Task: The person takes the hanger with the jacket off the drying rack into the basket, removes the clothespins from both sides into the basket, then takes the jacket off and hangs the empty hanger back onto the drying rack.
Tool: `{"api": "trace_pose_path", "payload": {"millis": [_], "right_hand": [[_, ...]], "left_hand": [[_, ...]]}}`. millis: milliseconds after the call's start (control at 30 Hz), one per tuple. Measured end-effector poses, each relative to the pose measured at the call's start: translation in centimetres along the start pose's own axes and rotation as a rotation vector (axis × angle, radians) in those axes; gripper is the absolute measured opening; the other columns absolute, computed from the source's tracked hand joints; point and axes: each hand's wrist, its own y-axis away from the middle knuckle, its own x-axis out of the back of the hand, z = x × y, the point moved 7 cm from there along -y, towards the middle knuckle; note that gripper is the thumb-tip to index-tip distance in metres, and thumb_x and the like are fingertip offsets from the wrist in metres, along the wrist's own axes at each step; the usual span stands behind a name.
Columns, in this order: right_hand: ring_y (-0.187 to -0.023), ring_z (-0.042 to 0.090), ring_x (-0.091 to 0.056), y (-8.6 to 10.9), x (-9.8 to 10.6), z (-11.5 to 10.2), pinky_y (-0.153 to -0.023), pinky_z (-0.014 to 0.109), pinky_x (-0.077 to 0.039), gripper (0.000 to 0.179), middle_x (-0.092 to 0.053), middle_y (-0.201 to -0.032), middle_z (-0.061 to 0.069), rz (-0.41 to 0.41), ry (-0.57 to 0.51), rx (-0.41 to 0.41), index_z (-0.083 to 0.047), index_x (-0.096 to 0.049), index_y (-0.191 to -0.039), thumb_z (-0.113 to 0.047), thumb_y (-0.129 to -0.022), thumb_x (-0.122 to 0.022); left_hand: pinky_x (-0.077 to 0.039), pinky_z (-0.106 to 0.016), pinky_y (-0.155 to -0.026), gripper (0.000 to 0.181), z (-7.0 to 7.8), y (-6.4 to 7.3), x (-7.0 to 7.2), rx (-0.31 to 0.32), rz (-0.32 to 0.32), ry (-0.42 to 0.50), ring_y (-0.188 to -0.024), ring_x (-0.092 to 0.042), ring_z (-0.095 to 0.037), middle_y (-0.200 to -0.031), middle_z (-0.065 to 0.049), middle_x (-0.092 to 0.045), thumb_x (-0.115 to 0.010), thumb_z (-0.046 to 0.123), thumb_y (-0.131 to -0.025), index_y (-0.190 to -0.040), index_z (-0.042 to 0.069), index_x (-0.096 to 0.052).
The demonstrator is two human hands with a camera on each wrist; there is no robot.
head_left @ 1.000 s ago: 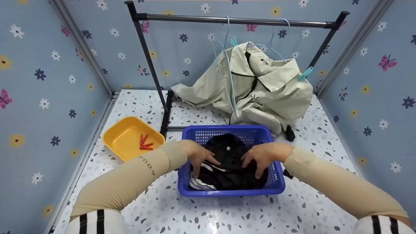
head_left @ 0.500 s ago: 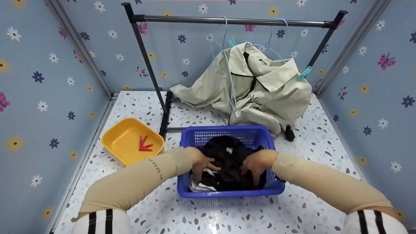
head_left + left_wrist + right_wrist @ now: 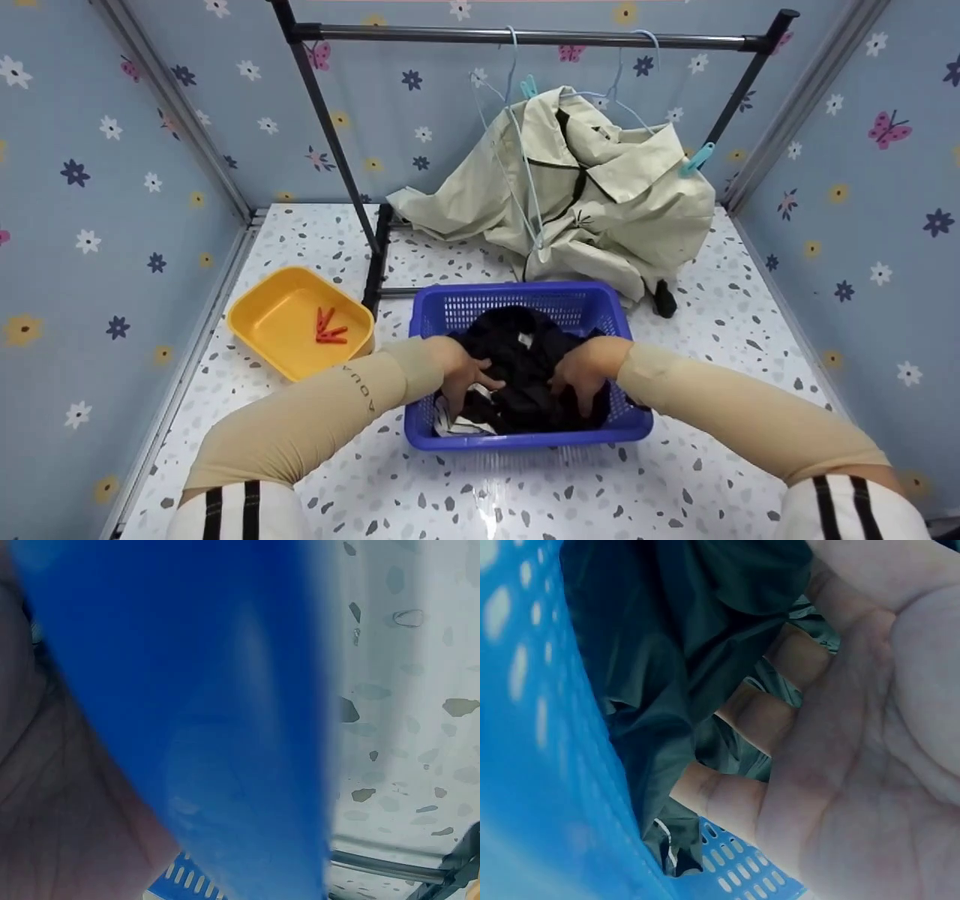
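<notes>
In the head view, both hands reach down into a blue perforated basket (image 3: 525, 442) with dark clothes (image 3: 517, 375) bunched inside. My left hand (image 3: 461, 375) is at the basket's left side, thumb spread from the fingers, beside a white striped patch of cloth (image 3: 461, 427). My right hand (image 3: 581, 375) touches the black cloth at the right side. In the right wrist view, the fingers (image 3: 739, 716) slip fairly straight among folds of shiny black fabric (image 3: 675, 630), tips hidden. The left wrist view shows only the palm (image 3: 67, 787) near the blurred blue basket wall (image 3: 187, 690).
Behind the basket stands a black clothes rack (image 3: 525, 35). A beige jacket (image 3: 600, 195) hangs there on hangers, held by teal clothespins (image 3: 697, 160), its lower part slumped on the speckled surface. At left, a yellow tub (image 3: 292, 322) holds red clothespins (image 3: 330, 330).
Both hands have sunk deeper into the clothes, the right one moving slightly left. The black cloth has been rumpled. The head view has shifted slightly.
</notes>
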Motion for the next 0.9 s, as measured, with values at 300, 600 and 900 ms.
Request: {"api": "trace_pose_path", "payload": {"millis": [300, 600, 900], "right_hand": [[-0.157, 0.030, -0.046, 0.0, 0.5, -0.1, -0.130, 0.041, -0.037, 0.070, -0.054, -0.165, 0.008, 0.022, 0.008, 0.058, -0.017, -0.060, -0.157, -0.034, -0.094, -0.084], [-0.122, 0.028, -0.071, 2.3, 3.0, 0.3, -0.106, 0.038, -0.058, 0.052, -0.067, -0.150, 0.010, 0.152, -0.160, 0.169, -0.020, -0.072, -0.145, -0.022, -0.095, -0.083], [-0.140, 0.034, -0.063, 6.5, 7.2, 1.9, -0.119, 0.050, -0.050, 0.050, -0.069, -0.148, 0.011, 0.416, -0.211, 0.207, -0.013, -0.070, -0.146, -0.019, -0.097, -0.081]], "left_hand": [[-0.029, -0.039, -0.134, 0.099, -0.3, 0.0, 0.5, -0.014, 0.017, -0.011, -0.171, -0.009, -0.027, -0.185, -0.002, -0.005, -0.082, 0.042, -0.097, -0.173, 0.046, -0.018], [-0.032, -0.045, -0.133, 0.091, -1.0, 1.2, 2.3, -0.079, 0.149, 0.083, -0.166, -0.029, -0.027, -0.179, -0.002, -0.032, -0.089, 0.038, -0.090, -0.168, 0.040, -0.041], [-0.044, -0.048, -0.125, 0.068, -2.8, 3.9, 5.0, -0.111, 0.400, 0.230, -0.149, -0.055, -0.028, -0.160, -0.005, -0.060, -0.085, 0.039, -0.093, -0.156, 0.024, -0.062]]}}
